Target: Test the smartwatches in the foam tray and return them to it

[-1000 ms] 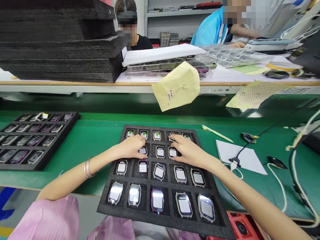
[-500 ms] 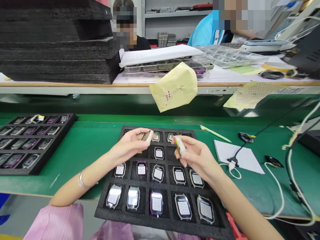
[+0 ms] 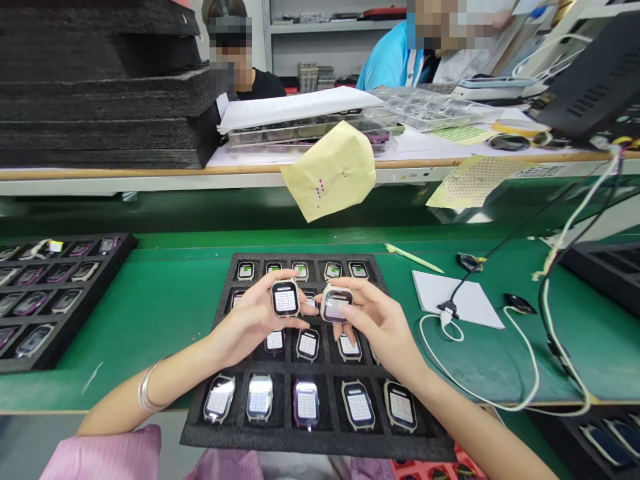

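Note:
A black foam tray [image 3: 235, 427] lies on the green belt in front of me, with several watch bodies in its pockets. My left hand [image 3: 253, 320] holds one watch body [image 3: 285, 298] above the tray, its lit screen facing me. My right hand [image 3: 373, 320] holds a second watch body [image 3: 336, 304] right beside it, screen also towards me. Both hands hover over the tray's second row, fingers pinched around the cases.
Another foam tray of watches [image 3: 50, 293] sits at the left. A white pad [image 3: 457, 300], a green pen [image 3: 413, 258] and white cables [image 3: 520, 373] lie to the right. A yellow envelope [image 3: 330, 170] hangs from the bench, foam sheets [image 3: 100, 87] are stacked on it, and two people sit behind.
Both hands lifted a watch body out of the tray's second row and turned the screens up towards me. They now hold them side by side, nearer to me.

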